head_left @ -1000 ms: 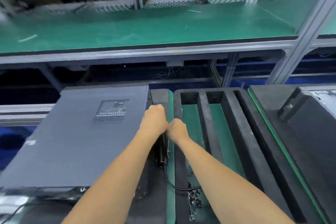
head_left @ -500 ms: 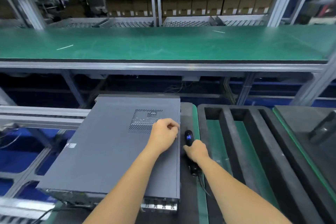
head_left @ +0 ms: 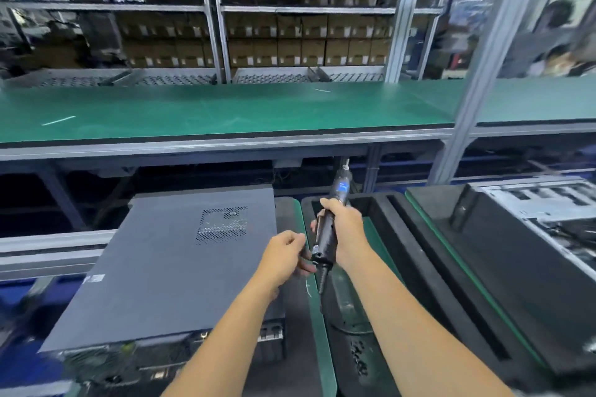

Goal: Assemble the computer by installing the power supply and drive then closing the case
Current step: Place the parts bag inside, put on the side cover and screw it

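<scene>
A dark grey computer case point(head_left: 167, 267) lies flat on the left with its side panel closed and a perforated vent point(head_left: 222, 224) near its far right corner. My right hand point(head_left: 345, 232) grips a black electric screwdriver point(head_left: 325, 235), lifted with its tip pointing up and away; a small blue display shows near its top. My left hand point(head_left: 283, 255) sits just right of the case's edge, fingers curled at the screwdriver's lower end. The cord point(head_left: 322, 287) hangs down from the tool.
A black foam tray point(head_left: 429, 255) with long slots lies right of the case; small screws point(head_left: 359, 361) sit in it near the front. Another open chassis point(head_left: 541, 213) rests at far right. A green workbench point(head_left: 225, 109) spans behind, with a metal post point(head_left: 483, 64).
My right hand lifted the screwdriver off the surface and raised it upright. My left hand left the case top and moved right to the tool's base. The camera tilted upward.
</scene>
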A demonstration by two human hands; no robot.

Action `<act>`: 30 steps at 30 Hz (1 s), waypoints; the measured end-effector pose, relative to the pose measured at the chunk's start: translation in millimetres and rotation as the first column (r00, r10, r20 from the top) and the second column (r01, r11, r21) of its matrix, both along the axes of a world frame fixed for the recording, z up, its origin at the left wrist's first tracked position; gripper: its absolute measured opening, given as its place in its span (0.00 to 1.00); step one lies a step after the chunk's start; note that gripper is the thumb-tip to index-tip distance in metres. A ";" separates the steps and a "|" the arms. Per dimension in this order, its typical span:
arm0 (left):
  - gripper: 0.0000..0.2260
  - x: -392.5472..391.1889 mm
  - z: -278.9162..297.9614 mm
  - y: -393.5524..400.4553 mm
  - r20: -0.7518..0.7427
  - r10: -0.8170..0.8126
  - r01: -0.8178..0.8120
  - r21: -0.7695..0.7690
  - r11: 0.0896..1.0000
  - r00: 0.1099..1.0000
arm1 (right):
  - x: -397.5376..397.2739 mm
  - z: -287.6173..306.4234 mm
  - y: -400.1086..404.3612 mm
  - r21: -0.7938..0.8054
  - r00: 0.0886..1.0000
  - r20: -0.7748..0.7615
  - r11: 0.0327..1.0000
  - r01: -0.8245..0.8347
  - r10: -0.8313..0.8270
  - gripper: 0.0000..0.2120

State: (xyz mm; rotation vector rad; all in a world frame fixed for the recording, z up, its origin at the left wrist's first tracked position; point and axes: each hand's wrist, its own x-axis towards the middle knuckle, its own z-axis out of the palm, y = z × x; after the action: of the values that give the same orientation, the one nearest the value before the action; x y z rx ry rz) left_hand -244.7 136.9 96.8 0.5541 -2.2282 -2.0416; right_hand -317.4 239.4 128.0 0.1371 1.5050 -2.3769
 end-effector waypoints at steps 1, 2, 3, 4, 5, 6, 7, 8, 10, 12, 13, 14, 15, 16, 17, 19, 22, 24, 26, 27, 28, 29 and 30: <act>0.11 8.9 3.0 4.8 0.016 -0.033 0.032 0.063 0.998 0.999 | 8.0 4.2 0.3 -0.017 0.997 -0.029 0.997 0.070 -0.071 0.07; 0.11 18.3 4.7 9.1 0.026 -0.075 0.071 0.132 0.989 0.997 | 17.1 6.3 0.8 -0.012 0.989 -0.061 0.991 0.132 -0.133 0.07; 0.10 27.9 6.7 13.7 0.029 -0.105 0.097 0.205 0.974 0.994 | 26.8 8.0 1.2 0.018 0.979 -0.093 0.983 0.183 -0.181 0.07; 0.09 36.5 8.1 18.6 0.032 -0.106 0.094 0.269 0.958 0.994 | 36.6 8.8 2.3 0.059 0.970 -0.117 0.973 0.222 -0.214 0.07; 0.08 44.5 9.0 23.1 0.040 -0.083 0.067 0.301 0.951 0.996 | 46.0 8.3 4.3 0.102 0.963 -0.136 0.963 0.248 -0.233 0.07; 0.08 51.0 10.0 26.3 0.050 -0.046 0.028 0.308 0.951 0.998 | 54.8 7.5 6.3 0.119 0.962 -0.138 0.961 0.251 -0.235 0.07; 0.08 57.1 10.5 27.6 0.063 -0.006 -0.012 0.267 0.964 0.998 | 62.4 5.4 8.9 0.127 0.967 -0.135 0.964 0.235 -0.218 0.11; 0.08 62.4 11.5 26.6 0.068 0.030 -0.043 0.193 0.980 0.997 | 69.8 3.3 11.8 0.143 0.972 -0.130 0.966 0.214 -0.196 0.17; 0.08 69.6 14.1 15.4 0.041 0.077 -0.074 -0.067 0.995 0.996 | 82.7 2.8 18.9 0.264 0.978 -0.139 0.946 0.188 -0.155 0.19; 0.08 81.5 18.7 -4.0 -0.023 0.066 -0.070 -0.339 0.938 0.998 | 96.6 5.9 28.8 0.384 0.983 -0.143 0.909 0.163 -0.116 0.16; 0.08 89.1 21.1 -13.3 -0.045 0.060 -0.073 -0.392 0.917 0.997 | 103.7 7.3 32.8 0.431 0.986 -0.138 0.891 0.145 -0.093 0.17; 0.09 98.5 23.4 -23.2 -0.063 0.063 -0.083 -0.396 0.915 0.996 | 112.8 9.4 33.9 0.471 0.988 -0.139 0.872 0.130 -0.073 0.19; 0.10 107.9 24.0 -32.9 -0.071 0.063 -0.085 -0.381 0.921 0.996 | 124.8 11.3 32.5 0.517 0.983 -0.172 0.845 0.140 -0.058 0.21; 0.11 116.1 23.9 -43.8 -0.080 0.052 -0.079 -0.375 0.924 0.995 | 135.7 11.4 28.9 0.589 0.958 -0.285 0.780 0.212 -0.045 0.22; 0.11 124.6 24.3 -53.9 -0.091 0.029 -0.061 -0.381 0.923 0.995 | 145.3 11.2 23.9 0.660 0.871 -0.491 0.656 0.367 0.006 0.21; 0.12 141.2 23.4 -72.0 -0.100 -0.056 0.006 -0.444 0.896 0.993 | 163.9 18.9 9.4 0.579 0.513 -0.814 0.461 0.673 0.274 0.19; 0.13 160.2 14.0 -89.5 -0.069 -0.123 0.069 -0.522 0.850 0.990 | 173.8 35.6 -10.7 0.574 0.409 -0.805 0.389 0.720 0.431 0.17; 0.13 169.8 4.2 -93.7 -0.044 -0.124 0.081 -0.539 0.838 0.991 | 184.1 29.1 -17.6 0.518 0.460 -0.855 0.366 0.773 0.237 0.20; 0.13 176.3 -2.6 -91.2 -0.047 -0.095 0.055 -0.530 0.846 0.994 | 201.1 14.4 -26.2 0.487 0.510 -0.860 0.356 0.798 0.033 0.24; 0.13 179.7 -4.9 -87.5 -0.054 -0.064 0.026 -0.526 0.850 0.997 | 208.7 6.0 -31.1 0.558 0.607 -0.794 0.356 0.750 -0.033 0.26; 0.13 183.7 -6.5 -82.9 -0.065 -0.021 -0.016 -0.527 0.850 0.998 | 215.0 -3.4 -33.9 0.656 0.720 -0.690 0.354 0.666 -0.076 0.28; 0.13 186.8 -6.9 -78.1 -0.096 0.026 -0.074 -0.537 0.841 0.995 | 218.2 -10.0 -35.3 0.739 0.815 -0.568 0.366 0.565 -0.113 0.28; 0.13 190.0 -7.3 -72.9 -0.143 0.075 -0.142 -0.543 0.828 0.987 | 218.6 -13.3 -35.2 0.795 0.890 -0.432 0.404 0.453 -0.146 0.27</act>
State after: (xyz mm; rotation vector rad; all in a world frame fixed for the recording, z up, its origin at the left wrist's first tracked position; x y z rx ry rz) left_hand -54.7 63.9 89.4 0.4690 -2.4809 -1.2354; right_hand -98.8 204.2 114.7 0.3233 2.9963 -1.5398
